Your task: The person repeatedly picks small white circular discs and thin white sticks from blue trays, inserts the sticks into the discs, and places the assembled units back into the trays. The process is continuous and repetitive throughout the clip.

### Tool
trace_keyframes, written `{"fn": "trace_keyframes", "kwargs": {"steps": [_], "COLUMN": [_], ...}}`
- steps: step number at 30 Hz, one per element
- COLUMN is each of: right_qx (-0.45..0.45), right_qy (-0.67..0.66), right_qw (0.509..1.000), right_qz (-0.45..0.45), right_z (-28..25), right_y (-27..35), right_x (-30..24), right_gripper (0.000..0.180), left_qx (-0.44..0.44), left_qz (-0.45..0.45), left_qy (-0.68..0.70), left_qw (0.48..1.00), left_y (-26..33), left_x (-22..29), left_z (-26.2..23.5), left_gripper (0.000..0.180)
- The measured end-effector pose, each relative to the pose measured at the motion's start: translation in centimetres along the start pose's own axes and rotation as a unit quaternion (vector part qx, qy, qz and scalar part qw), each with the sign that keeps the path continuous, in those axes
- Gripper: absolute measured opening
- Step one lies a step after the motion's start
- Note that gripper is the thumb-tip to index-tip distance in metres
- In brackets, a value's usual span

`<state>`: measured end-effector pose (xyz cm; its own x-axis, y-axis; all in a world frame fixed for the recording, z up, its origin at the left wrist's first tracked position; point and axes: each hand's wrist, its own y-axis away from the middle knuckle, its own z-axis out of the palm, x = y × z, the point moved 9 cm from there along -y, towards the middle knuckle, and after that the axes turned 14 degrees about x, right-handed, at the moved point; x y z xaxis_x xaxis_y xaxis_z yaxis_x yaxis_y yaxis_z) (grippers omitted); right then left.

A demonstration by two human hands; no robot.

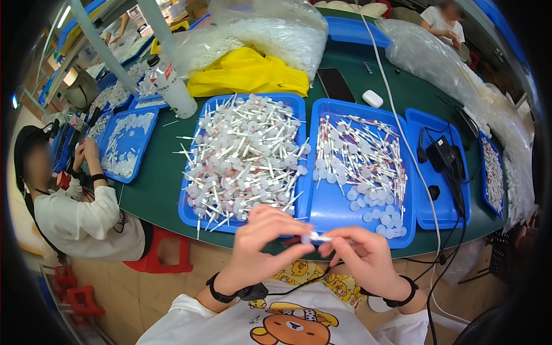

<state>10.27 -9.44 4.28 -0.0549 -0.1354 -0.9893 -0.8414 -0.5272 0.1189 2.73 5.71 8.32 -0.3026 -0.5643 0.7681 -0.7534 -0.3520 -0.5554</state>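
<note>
Closest to me is a white T-shirt with a brown cartoon bear print [296,328], its lower part cut off. The left hand [256,244] has thumb and index finger pinched on one end of a tiny white-and-translucent plastic piece [315,237], and the right hand [368,253] pinches the other end with its thumb and fingertips. The piece sits between the hands, just off the near edge of the trays, and the fingertips cover so much of it that I honestly can't make out its exact shape.

Just past the left hand there's a blue rectangular plastic tray [299,112] heaped with white sticks and frosted round discs [247,155]. The pile hides nearly all of the bottom, and some sticks poke over the rim. Beside it, a second blue plastic tray [339,215] has sticks with thin red wires [368,146] toward the far end and loose frosted discs [388,215] nearer. The wires are too tangled to follow.

Right of that, a shallow blue tray [428,213] holds a black power adapter [441,154] and cables. Further back on the dark green tabletop [368,75]: a crumpled yellow plastic bag [247,73], a black phone [336,85] and a small white rounded case [372,98]. Off to the left, a person in a white top [86,224] works at another tray, fingers too small to read. Way back right, there's another seated person [443,26], partly cut off by the table stuff.
</note>
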Motion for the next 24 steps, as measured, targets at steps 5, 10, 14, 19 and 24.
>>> {"fn": "trace_keyframes", "kwargs": {"steps": [5, 10, 14, 19, 24], "right_qx": [0.121, 0.054, 0.020, 0.031, 0.051], "right_qy": [0.093, 0.140, 0.173, 0.196, 0.231], "right_qw": [0.976, 0.971, 0.959, 0.955, 0.945], "right_qz": [-0.155, -0.188, -0.223, -0.220, -0.226], "right_z": [-2.7, -1.8, -0.6, -1.5, -2.6], "right_y": [-0.1, 0.1, 0.4, 0.3, -0.1], "right_x": [-3.2, -4.3, -5.0, -4.9, -5.4], "right_gripper": [0.020, 0.015, 0.014, 0.012, 0.012], "left_qx": [0.350, 0.420, 0.252, 0.267, 0.277], "left_qz": [-0.146, -0.116, -0.098, -0.151, -0.145], "left_qy": [0.044, -0.066, -0.260, -0.259, -0.275], "left_qw": [0.924, 0.898, 0.927, 0.916, 0.909], "left_y": [1.1, -0.3, -1.8, -0.2, 1.3], "left_x": [-5.1, -9.0, -9.7, -9.4, -6.9], "left_z": [-11.4, -16.8, -13.2, -14.1, -14.9], "left_gripper": [0.022, 0.027, 0.023, 0.020, 0.016]}}
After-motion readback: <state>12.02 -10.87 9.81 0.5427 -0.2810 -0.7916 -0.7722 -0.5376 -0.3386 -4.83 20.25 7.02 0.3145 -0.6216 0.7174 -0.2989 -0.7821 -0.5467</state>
